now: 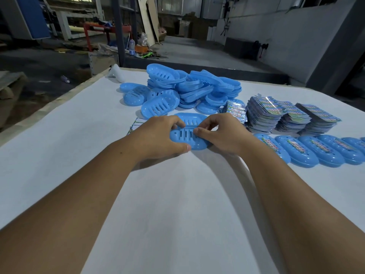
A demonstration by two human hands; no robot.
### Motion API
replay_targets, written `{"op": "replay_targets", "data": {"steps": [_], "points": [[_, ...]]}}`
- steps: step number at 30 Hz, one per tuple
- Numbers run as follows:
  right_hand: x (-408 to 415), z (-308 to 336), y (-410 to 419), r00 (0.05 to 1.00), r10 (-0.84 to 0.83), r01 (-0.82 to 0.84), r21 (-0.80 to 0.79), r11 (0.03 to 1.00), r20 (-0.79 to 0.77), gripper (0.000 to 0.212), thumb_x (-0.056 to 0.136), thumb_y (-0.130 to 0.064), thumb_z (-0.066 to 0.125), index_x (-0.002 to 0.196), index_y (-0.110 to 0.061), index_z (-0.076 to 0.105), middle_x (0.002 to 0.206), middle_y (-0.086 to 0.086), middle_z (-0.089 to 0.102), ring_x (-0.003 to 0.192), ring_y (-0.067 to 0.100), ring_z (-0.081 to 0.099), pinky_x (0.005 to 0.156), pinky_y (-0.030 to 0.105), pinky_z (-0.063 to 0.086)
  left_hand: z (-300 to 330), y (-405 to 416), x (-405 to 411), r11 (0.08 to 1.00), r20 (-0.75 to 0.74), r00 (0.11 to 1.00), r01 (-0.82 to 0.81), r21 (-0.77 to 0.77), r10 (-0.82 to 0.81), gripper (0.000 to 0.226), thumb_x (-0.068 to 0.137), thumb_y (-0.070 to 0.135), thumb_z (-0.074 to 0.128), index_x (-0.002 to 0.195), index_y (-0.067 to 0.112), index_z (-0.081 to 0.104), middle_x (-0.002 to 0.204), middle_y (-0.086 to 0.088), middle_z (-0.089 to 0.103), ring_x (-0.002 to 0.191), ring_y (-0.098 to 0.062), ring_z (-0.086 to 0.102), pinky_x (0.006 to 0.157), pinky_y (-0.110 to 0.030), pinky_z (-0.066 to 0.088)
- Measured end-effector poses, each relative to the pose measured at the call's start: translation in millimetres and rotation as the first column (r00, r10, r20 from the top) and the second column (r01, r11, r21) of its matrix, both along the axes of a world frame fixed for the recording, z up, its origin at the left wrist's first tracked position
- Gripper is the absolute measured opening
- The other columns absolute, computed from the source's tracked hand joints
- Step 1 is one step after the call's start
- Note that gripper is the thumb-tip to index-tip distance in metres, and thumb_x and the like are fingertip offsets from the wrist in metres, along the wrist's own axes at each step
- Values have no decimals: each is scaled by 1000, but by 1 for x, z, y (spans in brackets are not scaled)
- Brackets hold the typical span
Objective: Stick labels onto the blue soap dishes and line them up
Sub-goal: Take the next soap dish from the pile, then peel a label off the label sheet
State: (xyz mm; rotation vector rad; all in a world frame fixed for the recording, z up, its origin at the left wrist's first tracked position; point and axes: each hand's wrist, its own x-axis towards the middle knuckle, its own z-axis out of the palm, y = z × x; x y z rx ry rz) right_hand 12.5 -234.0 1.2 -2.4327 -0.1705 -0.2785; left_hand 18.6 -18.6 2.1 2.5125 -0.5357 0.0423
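A blue soap dish [187, 138] is held on the white table [79, 125] near its middle, gripped at either end by the left hand [158, 135] and the right hand [221, 133]; the fingers of both are curled round its edges, with the left thumb laid along its near rim. Its slotted face is turned up, and no label can be seen on it, though whether one is being pinched beneath the fingers cannot be told. A second dish [190, 117] lies just behind it. To the right, a row of labelled dishes [308, 150] is already lined up side by side, each with a colourful strip across it, so part of the work is judged done. Much is left: a large heap of unlabelled dishes [187, 88] is piled at the far side of the table, and thick stacks of labels [286, 113] stand beside it, near the row. A few more label sheets [136, 123] show past the left hand.
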Motion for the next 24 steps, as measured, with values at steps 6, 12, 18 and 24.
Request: {"op": "replay_targets", "data": {"steps": [6, 12, 18, 24], "points": [[2, -1, 2, 998, -52, 52, 1, 999, 40, 22, 87, -42, 77, 81, -22, 74, 80, -8, 71, 78, 9, 64, 70, 26, 49, -1, 3, 3, 998, 7, 999, -39, -50, 39, 55, 75, 63, 74, 122, 43, 56, 115, 20, 57, 94, 7, 54, 73, -20, 44], [6, -1, 3, 978, -141, 139, 23, 990, 151, 24, 92, -38, 70, 77, -20, 70, 77, -7, 69, 75, 9, 61, 66, 25, 45, 15, 32, 16, 888, 217, 876, -454, 71, 431, 24, 89, 51, 65, 92, 28, 59, 100, -3, 67, 84, -21, 59, 65, -30, 38], [5, -1, 5, 975, -129, 135, -20, 991, 180, 21, 93, -37, 68, 77, -23, 68, 78, -11, 68, 77, 6, 61, 65, 19, 44, 12, 45, 14, 841, 22, 854, -517, 161, 521, 61, 63, 62, 86, 98, 21, 58, 88, 3, 59, 69, -10, 50, 50, -27, 33], [4, -2, 8, 977, -115, 122, -27, 992, 182, 20, 93, -37, 68, 78, -24, 68, 79, -14, 68, 78, -2, 60, 60, 9, 37, 15, 48, 19, 846, -19, 847, -530, 56, 531, 72, 67, 45, 90, 127, 20, 59, 118, -3, 65, 89, -16, 53, 68, -29, 41]]}}
